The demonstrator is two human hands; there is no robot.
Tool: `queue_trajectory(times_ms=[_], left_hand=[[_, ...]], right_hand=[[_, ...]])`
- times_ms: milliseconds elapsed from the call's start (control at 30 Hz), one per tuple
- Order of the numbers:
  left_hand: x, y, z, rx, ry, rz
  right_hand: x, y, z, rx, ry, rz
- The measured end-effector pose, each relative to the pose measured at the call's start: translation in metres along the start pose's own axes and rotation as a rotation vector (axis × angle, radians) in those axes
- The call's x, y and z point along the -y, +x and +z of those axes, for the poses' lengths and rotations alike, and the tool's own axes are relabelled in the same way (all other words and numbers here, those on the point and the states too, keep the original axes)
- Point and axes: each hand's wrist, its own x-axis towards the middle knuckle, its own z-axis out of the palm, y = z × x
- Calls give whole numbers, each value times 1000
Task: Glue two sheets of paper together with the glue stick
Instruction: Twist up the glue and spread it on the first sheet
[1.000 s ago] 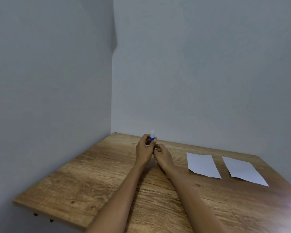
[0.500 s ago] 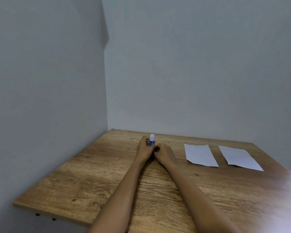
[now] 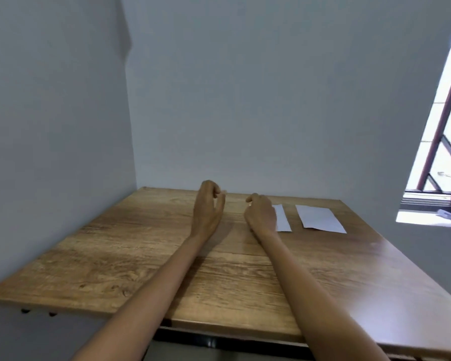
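Note:
Two white paper sheets lie side by side at the table's far right: the nearer sheet (image 3: 283,221) and the farther-right sheet (image 3: 319,218). My left hand (image 3: 207,211) is raised at the far middle of the table with its fingers curled toward the thumb. A small pale bit shows at its fingertips, and I cannot tell what it is. My right hand (image 3: 262,214) is closed, its back toward me, and covers the left part of the nearer sheet. The glue stick is not visible; either hand may hide it.
The wooden table (image 3: 130,256) stands in a corner, with grey walls on its left and far sides. A barred window (image 3: 445,142) opens at the right above a white sill. The table's near edge runs below my forearms.
My hands, joined around the blue glue stick with its white cap before, have moved apart. The right hand went right, over the nearer sheet. The stick is out of sight, and the view has swung right.

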Motion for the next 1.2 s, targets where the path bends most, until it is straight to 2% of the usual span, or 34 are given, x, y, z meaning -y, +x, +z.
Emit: queue_trajectory(times_ms=[67, 133, 233, 333, 633, 867, 1033, 1200], left_hand=[[-12, -1, 23, 225, -3, -46], [-17, 0, 50, 382, 32, -249], [-20, 8, 83, 447, -44, -677], [-26, 20, 98, 444, -125, -902], [-32, 40, 101, 441, -210, -1121], [-35, 42, 97, 519, 59, -972], [-49, 47, 91, 607, -84, -1135], [-40, 44, 96, 544, -232, -1224]], right_hand=[[-25, 5, -16, -28, -133, 66], [-47, 4, -27, 29, -201, 143], [-66, 5, -30, 102, -228, 183], [-67, 10, -26, 106, -258, 143], [-77, 18, -16, 68, -219, 117], [-78, 20, -15, 70, -145, 171], [-75, 17, -17, 71, -137, 179], [-76, 18, -17, 86, -135, 182]])
